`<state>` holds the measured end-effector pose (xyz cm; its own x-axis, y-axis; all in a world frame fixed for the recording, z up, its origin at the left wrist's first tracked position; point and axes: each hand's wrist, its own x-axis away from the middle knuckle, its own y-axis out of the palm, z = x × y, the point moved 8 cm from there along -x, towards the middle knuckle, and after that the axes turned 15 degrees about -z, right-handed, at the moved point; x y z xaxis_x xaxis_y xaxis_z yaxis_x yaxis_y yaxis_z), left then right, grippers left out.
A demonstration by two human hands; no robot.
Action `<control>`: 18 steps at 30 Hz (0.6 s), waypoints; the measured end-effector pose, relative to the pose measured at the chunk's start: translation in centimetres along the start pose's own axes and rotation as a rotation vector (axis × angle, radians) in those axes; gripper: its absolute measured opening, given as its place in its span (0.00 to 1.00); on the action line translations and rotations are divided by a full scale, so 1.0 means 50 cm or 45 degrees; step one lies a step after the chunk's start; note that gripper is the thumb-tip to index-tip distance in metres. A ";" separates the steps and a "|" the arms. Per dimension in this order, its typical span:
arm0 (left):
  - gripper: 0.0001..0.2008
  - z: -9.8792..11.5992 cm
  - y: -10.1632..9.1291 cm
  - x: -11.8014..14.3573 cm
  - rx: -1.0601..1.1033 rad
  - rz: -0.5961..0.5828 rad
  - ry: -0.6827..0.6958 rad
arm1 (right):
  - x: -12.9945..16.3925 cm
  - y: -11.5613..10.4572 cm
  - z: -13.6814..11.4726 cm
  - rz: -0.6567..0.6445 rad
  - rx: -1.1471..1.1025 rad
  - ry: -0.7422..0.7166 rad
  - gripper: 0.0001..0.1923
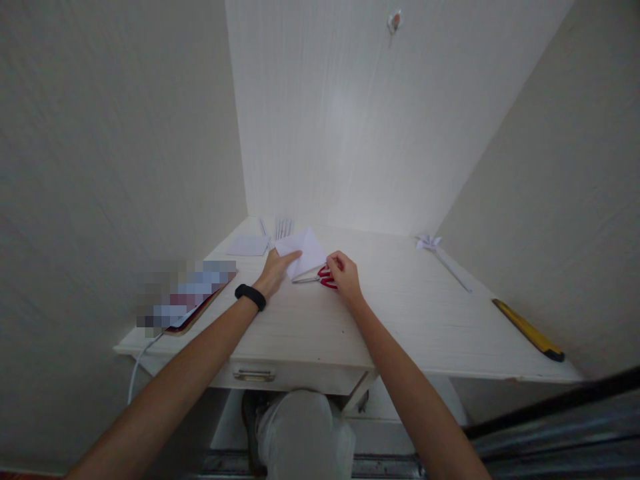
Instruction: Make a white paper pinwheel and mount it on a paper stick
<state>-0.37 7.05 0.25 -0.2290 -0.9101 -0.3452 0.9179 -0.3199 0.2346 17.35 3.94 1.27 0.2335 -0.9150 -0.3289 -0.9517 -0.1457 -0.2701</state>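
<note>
My left hand [275, 270], with a black band on its wrist, grips a white sheet of paper [311, 250], thumb lying on top. At the sheet's right corner, the fingers of my right hand [344, 270] are pinched together on the paper's edge. Scissors [320, 277] with red handles lie on the desk just below the sheet. Their blades point left, and the handles are partly behind my right hand.
A flat white paper stack [249, 245] and several thin paper sticks [285, 229] are at the back left. A paper pinwheel [429, 243] and a yellow cutter [529, 329] lie to the right. A blurred device [193, 293] with a cable sits left.
</note>
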 end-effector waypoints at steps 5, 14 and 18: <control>0.22 0.008 -0.020 0.005 -0.035 0.141 -0.014 | -0.002 -0.010 -0.021 0.011 0.439 -0.037 0.07; 0.21 0.021 -0.046 0.007 -0.075 0.283 0.002 | -0.003 -0.011 -0.010 -0.155 1.095 0.037 0.10; 0.21 0.018 -0.060 0.005 -0.098 0.308 0.009 | 0.002 -0.015 0.000 -0.202 1.140 0.118 0.11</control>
<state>-3.45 7.57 0.27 0.0023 -0.9558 -0.2939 0.9677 -0.0720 0.2417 18.07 3.97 1.44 0.2943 -0.9415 -0.1645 -0.3905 0.0387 -0.9198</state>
